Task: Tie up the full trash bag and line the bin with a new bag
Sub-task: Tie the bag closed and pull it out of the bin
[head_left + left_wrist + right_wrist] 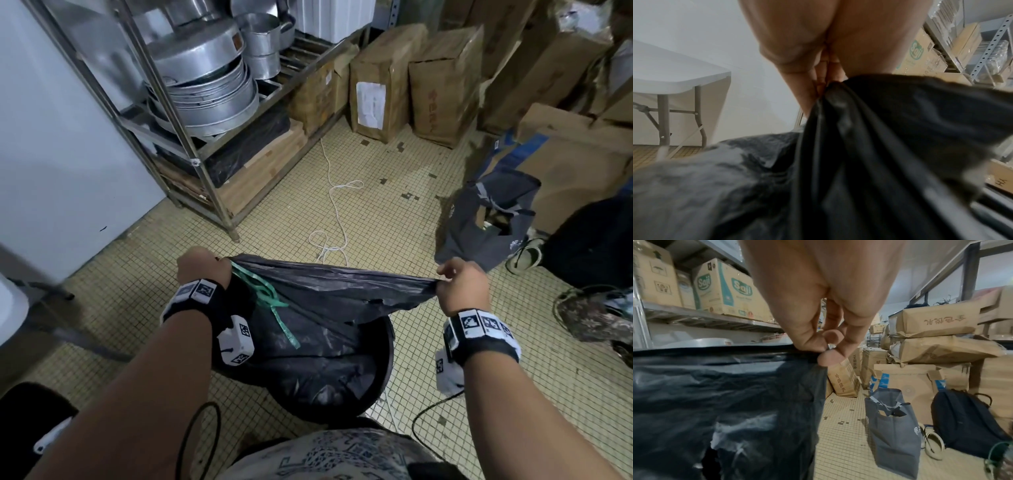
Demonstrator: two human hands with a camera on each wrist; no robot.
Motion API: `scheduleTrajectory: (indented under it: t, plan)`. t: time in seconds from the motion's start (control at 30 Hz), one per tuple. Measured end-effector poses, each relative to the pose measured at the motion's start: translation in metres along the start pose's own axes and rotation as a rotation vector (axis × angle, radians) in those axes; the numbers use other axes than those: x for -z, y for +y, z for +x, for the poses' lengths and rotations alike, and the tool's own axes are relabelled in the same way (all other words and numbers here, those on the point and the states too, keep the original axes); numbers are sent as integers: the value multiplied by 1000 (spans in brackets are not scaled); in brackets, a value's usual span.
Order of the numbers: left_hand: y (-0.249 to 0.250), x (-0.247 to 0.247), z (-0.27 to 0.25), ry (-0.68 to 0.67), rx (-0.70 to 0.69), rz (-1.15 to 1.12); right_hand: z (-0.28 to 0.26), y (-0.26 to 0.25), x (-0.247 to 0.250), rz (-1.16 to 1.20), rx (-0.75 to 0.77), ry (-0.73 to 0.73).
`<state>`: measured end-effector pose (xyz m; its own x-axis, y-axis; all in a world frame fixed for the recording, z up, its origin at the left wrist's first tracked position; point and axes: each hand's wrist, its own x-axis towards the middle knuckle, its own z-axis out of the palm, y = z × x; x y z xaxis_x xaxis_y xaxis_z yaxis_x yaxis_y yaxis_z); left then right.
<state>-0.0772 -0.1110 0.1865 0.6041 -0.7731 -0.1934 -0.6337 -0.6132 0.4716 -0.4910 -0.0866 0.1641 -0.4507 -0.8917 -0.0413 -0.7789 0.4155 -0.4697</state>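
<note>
A black trash bag (329,287) is stretched wide above a round dark bin (383,370) on the tiled floor. My left hand (202,267) grips the bag's left end in a fist, and a green tie strip (274,298) hangs from there. My right hand (459,281) pinches the bag's right corner between thumb and fingers. The left wrist view shows bunched black bag (859,129) held in my left hand (824,84). The right wrist view has my right hand (826,352) pinching the taut top edge of the black bag (725,386), which has a tear low down.
A metal rack (191,147) with stacked pans stands at the left. Cardboard boxes (411,82) line the back and right. A grey tote bag (489,222), a black backpack (589,240) and shoes sit at right. A white cord (335,212) trails over the floor. A folding table (674,76) stands left.
</note>
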Motion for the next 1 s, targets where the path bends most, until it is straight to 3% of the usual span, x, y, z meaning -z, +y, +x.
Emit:
scheduleTrajectory:
  t: [0.2,0.27,0.33,0.43,0.53,0.6,0.8,1.0]
  plan:
    - [-9,5,-8,22,-58,17,4,0,1,90,-91,-7]
    - [-10,5,-10,11,-114,56,7,-5,4,38,-151,23]
    - [-10,6,-13,33,-133,19,6,-22,5,-110,-114,52]
    - [-11,6,-19,46,-185,-17,-8,-63,-6,-174,196,81]
    - [-11,10,-27,39,-199,-37,-40,-115,-36,-107,619,-128]
    - [-13,12,-32,32,-214,-35,-63,-140,-61,-192,786,-287]
    - [-27,8,-42,54,-245,-14,-82,-158,-96,-370,773,-421]
    - [-20,-6,-54,100,-273,-40,-75,-159,-73,-160,675,-503]
